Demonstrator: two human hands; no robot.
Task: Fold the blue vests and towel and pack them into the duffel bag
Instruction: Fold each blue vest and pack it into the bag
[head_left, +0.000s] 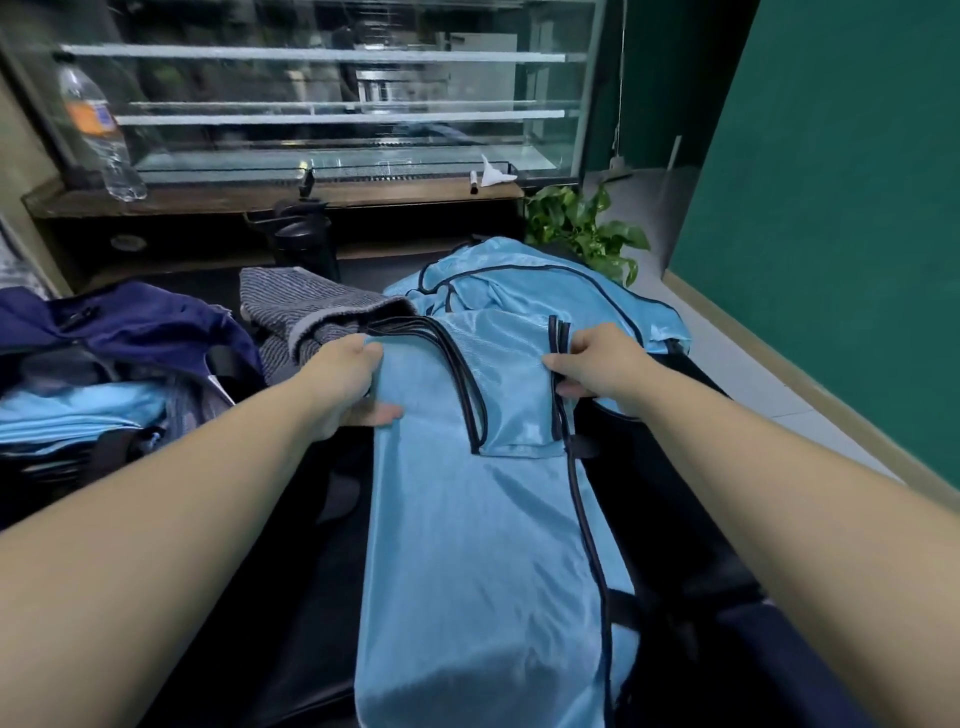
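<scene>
In the head view, a shiny light-blue vest with dark piping (483, 519) is laid lengthwise on the dark desk (291, 597), its shoulder straps at the far end. The left hand (348, 384) is closed on the vest's left shoulder edge, the cloth pinched between thumb and curled fingers. The right hand (597, 371) is closed on the right strap, its fingers curled over the piped edge. Both grips are placed at the top corners, presumably so that the upper part can be drawn taut and folded evenly. Beyond the hands, a heap of further light-blue vests (545, 280) is waiting unfolded. A grey striped towel (306, 312) is lying crumpled just beside the left hand, also unfolded. At the left, the navy duffel bag (124, 332) is standing open, with folded light-blue cloth already packed inside. The task is judged partly complete. A clear plastic bottle (98, 124) is standing on the wooden shelf behind.
</scene>
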